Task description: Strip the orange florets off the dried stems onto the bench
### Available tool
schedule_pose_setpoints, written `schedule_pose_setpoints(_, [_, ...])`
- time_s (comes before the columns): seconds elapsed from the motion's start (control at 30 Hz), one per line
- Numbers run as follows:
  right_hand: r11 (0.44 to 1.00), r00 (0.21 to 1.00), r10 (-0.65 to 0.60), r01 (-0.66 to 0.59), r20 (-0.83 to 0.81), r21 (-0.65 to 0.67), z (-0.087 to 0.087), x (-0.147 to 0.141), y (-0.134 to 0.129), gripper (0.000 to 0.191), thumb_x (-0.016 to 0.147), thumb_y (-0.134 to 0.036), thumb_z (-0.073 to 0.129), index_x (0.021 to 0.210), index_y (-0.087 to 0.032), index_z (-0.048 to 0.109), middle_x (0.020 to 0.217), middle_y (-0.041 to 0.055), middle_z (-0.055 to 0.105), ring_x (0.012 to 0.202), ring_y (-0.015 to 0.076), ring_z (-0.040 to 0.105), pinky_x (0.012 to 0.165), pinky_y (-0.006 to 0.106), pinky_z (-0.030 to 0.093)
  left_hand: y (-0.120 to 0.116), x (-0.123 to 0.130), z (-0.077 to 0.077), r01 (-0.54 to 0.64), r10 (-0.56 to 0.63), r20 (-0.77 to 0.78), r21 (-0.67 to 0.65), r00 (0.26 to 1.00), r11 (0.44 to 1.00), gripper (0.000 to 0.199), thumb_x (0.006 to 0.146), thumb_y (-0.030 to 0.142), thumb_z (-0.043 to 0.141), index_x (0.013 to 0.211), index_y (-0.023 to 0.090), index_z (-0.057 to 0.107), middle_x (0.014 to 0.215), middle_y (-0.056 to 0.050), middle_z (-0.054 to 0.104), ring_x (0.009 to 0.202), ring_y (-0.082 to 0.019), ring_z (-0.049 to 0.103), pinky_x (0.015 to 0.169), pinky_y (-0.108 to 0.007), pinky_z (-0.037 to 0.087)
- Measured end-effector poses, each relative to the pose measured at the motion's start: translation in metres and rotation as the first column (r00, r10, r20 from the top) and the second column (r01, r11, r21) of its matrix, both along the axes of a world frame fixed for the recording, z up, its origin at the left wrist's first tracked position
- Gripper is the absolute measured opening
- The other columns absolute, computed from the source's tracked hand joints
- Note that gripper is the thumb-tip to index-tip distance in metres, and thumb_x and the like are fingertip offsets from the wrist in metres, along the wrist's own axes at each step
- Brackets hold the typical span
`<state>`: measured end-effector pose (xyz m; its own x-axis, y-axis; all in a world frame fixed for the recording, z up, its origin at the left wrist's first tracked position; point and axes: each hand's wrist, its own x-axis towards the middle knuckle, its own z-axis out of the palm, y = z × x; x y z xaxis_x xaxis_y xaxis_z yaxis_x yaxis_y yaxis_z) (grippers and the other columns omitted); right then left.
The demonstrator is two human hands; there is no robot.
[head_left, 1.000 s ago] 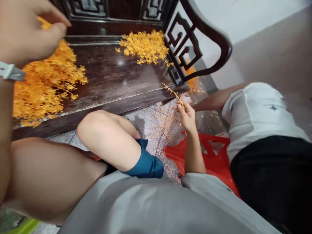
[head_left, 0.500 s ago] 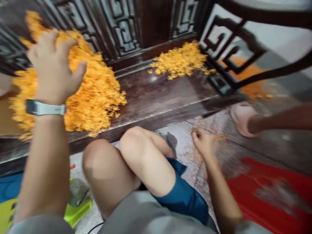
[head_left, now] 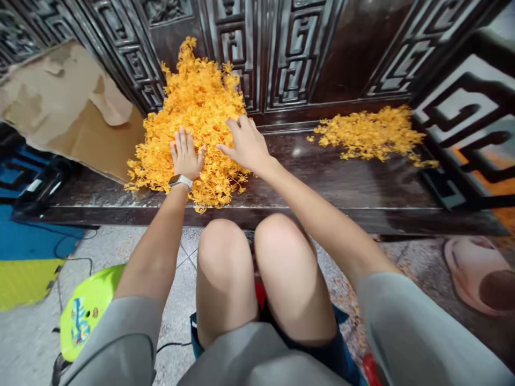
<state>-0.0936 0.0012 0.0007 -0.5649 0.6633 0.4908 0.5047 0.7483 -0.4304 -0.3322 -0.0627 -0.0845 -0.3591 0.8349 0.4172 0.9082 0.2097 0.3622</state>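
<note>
Left hand (head_left: 187,161), watch (head_left: 181,180) on wrist, flat with fingers spread on big yellow-orange sprig heap (head_left: 201,102). Right hand (head_left: 247,142) at heap's right side, fingers apart and slightly bent. Heap on dark wooden bench (head_left: 289,185), against carved backrest (head_left: 300,59). Torn cardboard (head_left: 108,136) just left of heap, leaning. Smaller sprig pile (head_left: 370,134) well apart, right end of bench. Lime-green stool (head_left: 94,305) on floor lower left; another person's foot (head_left: 475,273) far right, blurred.

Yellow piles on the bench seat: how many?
2: a large pile by the left hand and right hand, a smaller pile near the armrest. Cardboard may hide more.
</note>
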Motion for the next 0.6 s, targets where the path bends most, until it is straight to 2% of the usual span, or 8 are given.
schedule_pose_setpoints(0.07, [0.999,0.999,-0.035,0.035,0.010,-0.019,-0.008,-0.024,0.012,0.036,0.102,-0.036,0.069,0.132,-0.017,0.066,0.137,0.0183,0.060,0.135,0.0416,0.055,0.116,0.061,0.048,0.002,-0.002,-0.001,-0.004,0.004,-0.002,0.016,1.000,1.000,0.089,0.105,0.062,0.040,0.176,0.008,0.033,0.187,-0.016,0.015,0.176,-0.031,0.003,0.142,-0.053,-0.009])
schedule_pose_setpoints(0.13, [0.996,0.997,-0.072,0.072,0.001,-0.051,-0.013,-0.033,0.023,0.027,0.103,-0.033,0.064,0.125,-0.018,0.068,0.135,0.0173,0.060,0.134,0.0415,0.053,0.115,0.063,0.047,0.003,-0.002,-0.003,-0.002,0.003,-0.006,0.023,1.000,1.000,0.089,0.106,0.062,0.040,0.176,0.007,0.033,0.187,-0.016,0.015,0.176,-0.032,0.004,0.142,-0.052,-0.008])
schedule_pose_setpoints(0.23, [0.985,0.993,-0.109,0.114,0.046,-0.128,-0.016,-0.031,0.036,0.018,0.103,-0.031,0.061,0.112,-0.017,0.068,0.131,0.0173,0.060,0.135,0.0438,0.050,0.112,0.067,0.046,0.005,0.003,-0.002,0.012,-0.012,0.005,0.027,1.000,1.000,0.087,0.106,0.059,0.044,0.175,0.007,0.034,0.187,-0.016,0.017,0.176,-0.032,0.006,0.142,-0.052,-0.008])
schedule_pose_setpoints(0.33, [0.972,0.991,-0.108,0.123,0.084,-0.198,-0.015,-0.023,0.044,0.011,0.098,-0.028,0.064,0.099,-0.017,0.066,0.120,0.0165,0.064,0.130,0.0422,0.052,0.111,0.064,0.046,0.004,0.018,0.011,0.023,-0.025,0.049,0.034,0.998,0.999,0.083,0.102,0.050,0.056,0.174,0.013,0.038,0.187,-0.013,0.018,0.176,-0.031,0.004,0.142,-0.053,-0.010])
schedule_pose_setpoints(0.4, [0.971,0.997,-0.076,0.071,-0.012,-0.227,-0.015,-0.019,0.048,0.008,0.099,-0.025,0.062,0.095,-0.019,0.064,0.108,0.0127,0.065,0.122,0.0364,0.057,0.109,0.058,0.048,0.001,0.035,0.025,0.019,-0.022,0.061,0.043,0.998,0.999,0.084,0.099,0.043,0.061,0.174,0.015,0.038,0.187,-0.013,0.017,0.176,-0.032,-0.001,0.141,-0.055,-0.012])
schedule_pose_setpoints(0.47, [0.967,0.979,-0.038,-0.014,-0.199,-0.254,-0.014,-0.015,0.049,0.009,0.102,-0.027,0.058,0.096,-0.021,0.062,0.098,0.0081,0.064,0.113,0.0307,0.062,0.105,0.052,0.052,-0.004,0.055,0.041,0.055,-0.057,0.045,0.062,0.997,0.997,0.085,0.100,0.043,0.060,0.175,0.012,0.033,0.188,-0.014,0.013,0.176,-0.033,-0.006,0.140,-0.060,-0.013])
schedule_pose_setpoints(0.53, [0.951,0.923,-0.001,-0.118,-0.385,-0.286,-0.012,-0.013,0.046,0.012,0.105,-0.033,0.059,0.098,-0.023,0.060,0.092,0.0051,0.061,0.107,0.0278,0.066,0.100,0.049,0.055,-0.006,0.074,0.053,0.139,-0.140,0.017,0.079,0.990,0.987,0.089,0.103,0.050,0.059,0.176,0.010,0.027,0.188,-0.014,0.012,0.175,-0.034,-0.007,0.139,-0.064,-0.011])
schedule_pose_setpoints(0.6, [0.924,0.862,0.041,-0.225,-0.506,-0.309,-0.007,-0.010,0.040,0.019,0.106,-0.040,0.062,0.096,-0.025,0.056,0.089,0.0037,0.060,0.105,0.0268,0.069,0.097,0.048,0.057,-0.003,0.089,0.060,0.192,-0.193,0.003,0.100,0.981,0.976,0.092,0.103,0.056,0.060,0.177,0.013,0.024,0.188,-0.014,0.016,0.176,-0.034,0.001,0.140,-0.065,-0.003])
